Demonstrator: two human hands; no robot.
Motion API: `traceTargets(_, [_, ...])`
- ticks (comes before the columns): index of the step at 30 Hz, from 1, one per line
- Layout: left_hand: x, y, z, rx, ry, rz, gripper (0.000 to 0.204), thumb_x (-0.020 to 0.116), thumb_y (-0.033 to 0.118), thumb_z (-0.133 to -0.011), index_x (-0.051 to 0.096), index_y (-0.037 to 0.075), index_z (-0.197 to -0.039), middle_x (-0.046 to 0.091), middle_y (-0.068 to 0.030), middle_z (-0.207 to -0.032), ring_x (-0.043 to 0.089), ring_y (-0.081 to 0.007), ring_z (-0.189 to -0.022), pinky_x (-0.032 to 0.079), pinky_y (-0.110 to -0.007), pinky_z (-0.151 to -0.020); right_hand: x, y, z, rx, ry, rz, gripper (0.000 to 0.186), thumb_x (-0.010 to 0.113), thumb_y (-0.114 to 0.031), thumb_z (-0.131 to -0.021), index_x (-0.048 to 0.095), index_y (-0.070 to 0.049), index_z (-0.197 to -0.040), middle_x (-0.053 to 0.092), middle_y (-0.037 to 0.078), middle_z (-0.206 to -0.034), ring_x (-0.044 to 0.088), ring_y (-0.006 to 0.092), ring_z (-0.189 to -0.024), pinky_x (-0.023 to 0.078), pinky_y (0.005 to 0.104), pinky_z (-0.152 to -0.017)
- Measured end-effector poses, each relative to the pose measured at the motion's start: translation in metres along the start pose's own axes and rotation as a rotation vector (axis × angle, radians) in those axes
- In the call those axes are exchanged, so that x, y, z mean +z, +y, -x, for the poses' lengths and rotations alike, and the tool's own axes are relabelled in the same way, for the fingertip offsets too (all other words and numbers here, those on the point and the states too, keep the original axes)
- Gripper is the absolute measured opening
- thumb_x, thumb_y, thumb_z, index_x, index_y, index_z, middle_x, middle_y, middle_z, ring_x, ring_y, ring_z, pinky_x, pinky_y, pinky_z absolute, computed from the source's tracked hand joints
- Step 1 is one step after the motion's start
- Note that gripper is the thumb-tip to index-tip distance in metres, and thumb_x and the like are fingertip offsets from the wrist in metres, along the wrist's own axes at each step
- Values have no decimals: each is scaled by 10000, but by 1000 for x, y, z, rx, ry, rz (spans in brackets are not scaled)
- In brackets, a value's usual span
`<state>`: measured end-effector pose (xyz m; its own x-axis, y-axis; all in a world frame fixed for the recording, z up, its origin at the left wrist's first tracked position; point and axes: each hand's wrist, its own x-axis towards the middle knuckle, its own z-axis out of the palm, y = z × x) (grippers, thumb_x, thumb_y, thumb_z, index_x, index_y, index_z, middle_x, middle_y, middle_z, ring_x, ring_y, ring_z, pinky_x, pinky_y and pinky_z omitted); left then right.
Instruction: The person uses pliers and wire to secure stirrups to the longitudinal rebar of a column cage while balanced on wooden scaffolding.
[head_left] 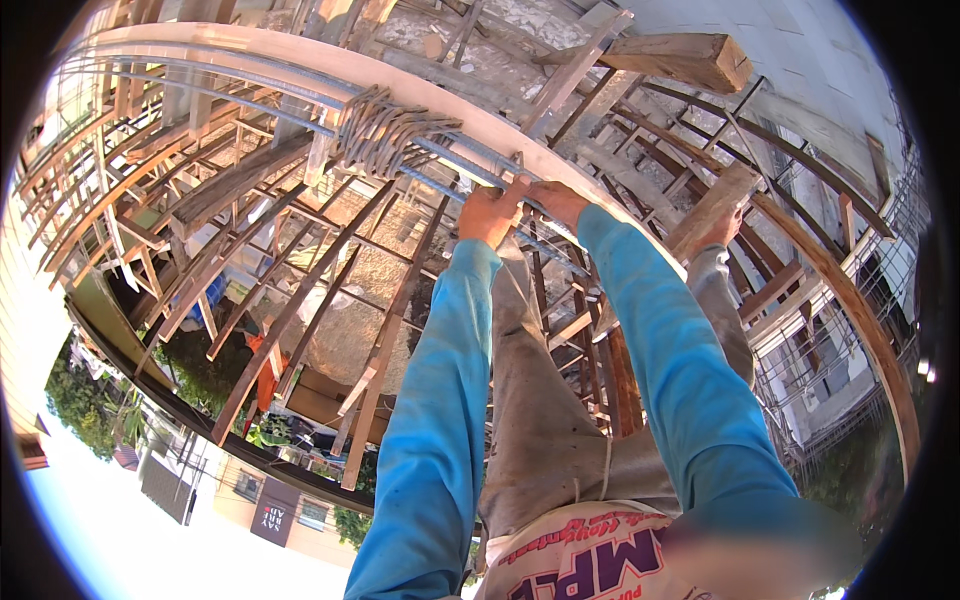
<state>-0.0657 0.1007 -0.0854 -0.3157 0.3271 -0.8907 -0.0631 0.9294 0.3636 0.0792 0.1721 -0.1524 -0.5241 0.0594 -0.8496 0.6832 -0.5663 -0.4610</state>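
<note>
Long ribbed steel bars (440, 153) run beside a pale wooden board (270, 47). A bundle of bent steel stirrups (385, 130) hangs around the bars, left of my hands. My left hand (487, 217) is closed at the bars, its fingertips close to the other hand. Next to it, my right hand (560, 201) reaches over the bars with its fingers curled and pressed together. Whatever the fingers of either hand grip is too small or hidden to make out. Both forearms wear blue sleeves.
Below the bars is an open framework of wooden poles (300, 330), with gaps to the ground. My legs (535, 420) straddle this framework. A thick timber (680, 60) juts out at the upper right. Steel mesh (800, 370) stands at the right.
</note>
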Motion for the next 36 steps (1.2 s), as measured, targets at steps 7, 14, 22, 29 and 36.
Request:
traceTargets(7, [-18,7,7,-39,-189,371,446,781,404,-731,644,-8,-832,635,-72,-736,573,-126,-612,429,-251,-475,16,-7,4,27,69,-75,818,507,-739,-773,636,0,-1101,544,87,-794,445,188,-719,365,358,-665])
traceTargets(14, [-23,-15,2,119,251,206,448,741,318,-789,641,-82,-965,639,-106,-801,586,-158,-671,457,-277,-606,15,-11,15,46,66,7,919,366,-778,-811,559,9,-1243,605,163,-980,507,232,-819,412,383,-785])
traceTargets(22, [-88,16,43,-111,14,453,358,745,278,-798,656,-16,-982,491,55,-580,399,-35,-455,299,-201,-419,17,-14,12,44,-23,62,945,291,-805,-808,628,30,-1091,624,199,-1053,567,301,-968,408,403,-896])
traceTargets(29, [-100,-23,61,-94,270,338,321,665,313,-873,636,14,-986,317,105,-530,239,0,-434,148,-217,-397,20,2,3,-57,37,-64,891,343,-786,-811,672,25,-978,657,186,-982,599,298,-935,435,385,-886])
traceTargets(36, [-140,-3,16,334,779,276,376,667,291,-880,620,-37,-1057,596,-59,-929,493,-113,-808,401,-254,-699,22,-2,8,-57,-3,-86,829,369,-735,-842,654,12,-1060,644,188,-1071,585,298,-1021,420,388,-921])
